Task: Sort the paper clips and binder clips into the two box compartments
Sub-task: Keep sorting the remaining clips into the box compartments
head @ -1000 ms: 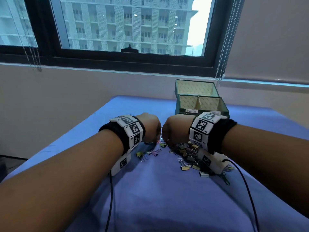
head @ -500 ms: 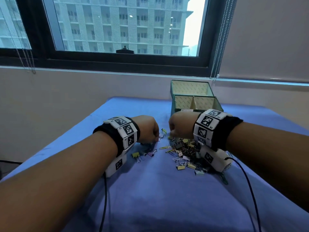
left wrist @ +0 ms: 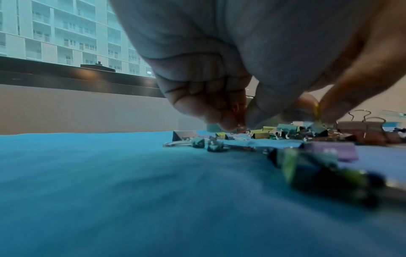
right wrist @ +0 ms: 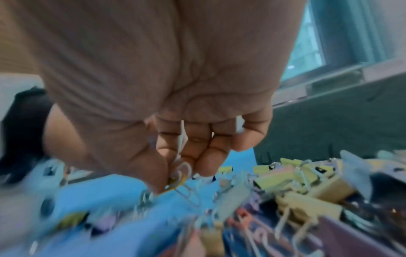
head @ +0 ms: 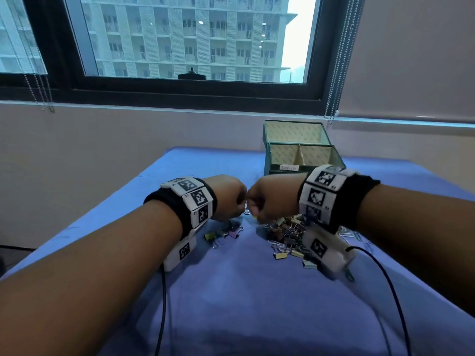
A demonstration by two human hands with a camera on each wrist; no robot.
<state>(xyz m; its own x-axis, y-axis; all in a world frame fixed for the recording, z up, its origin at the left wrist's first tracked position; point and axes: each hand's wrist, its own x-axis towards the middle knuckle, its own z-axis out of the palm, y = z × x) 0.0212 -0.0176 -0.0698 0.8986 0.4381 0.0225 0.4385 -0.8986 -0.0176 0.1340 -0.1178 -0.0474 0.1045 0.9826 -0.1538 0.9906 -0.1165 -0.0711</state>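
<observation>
Seen from the head camera: two bare forearms reaching forward over a blue cloth (head: 244,291), each wrist wrapped in a black band carrying white blocks printed with black square markers.

Left hand (head: 226,197) held low, fingers curled under, tips pinched together on what looked like thin reddish paper clips (left wrist: 238,129); exact count impossible to tell. Just near of that hand, a small cluster of binder clips (head: 225,233) in yellow, dark and pink, lying on the cloth.

Right hand (head: 272,199) held just right of the left, knuckles almost touching it, fingers likewise curled down. From the right wrist camera, thumb and fingertips pinched on a small bundle of wire paper clips (right wrist: 183,175), one of them yellow, the picture blurred.

Under and near of the right hand, a larger mixed heap of clips (head: 288,236), mostly gold and pastel binder clips with silver wire handles, paper clips tangled among them.

Farther back and to the right on the cloth, a dark green box (head: 272,167), its lid (head: 295,132) standing open behind it. Inside, a divider splitting the box into a left and a right compartment, both with a pale patterned lining. On the near wall, a small white label, writing too small to read.

Beyond the table, a pale wall and a dark-framed window facing an apartment block, bead chains hanging at both sides.
</observation>
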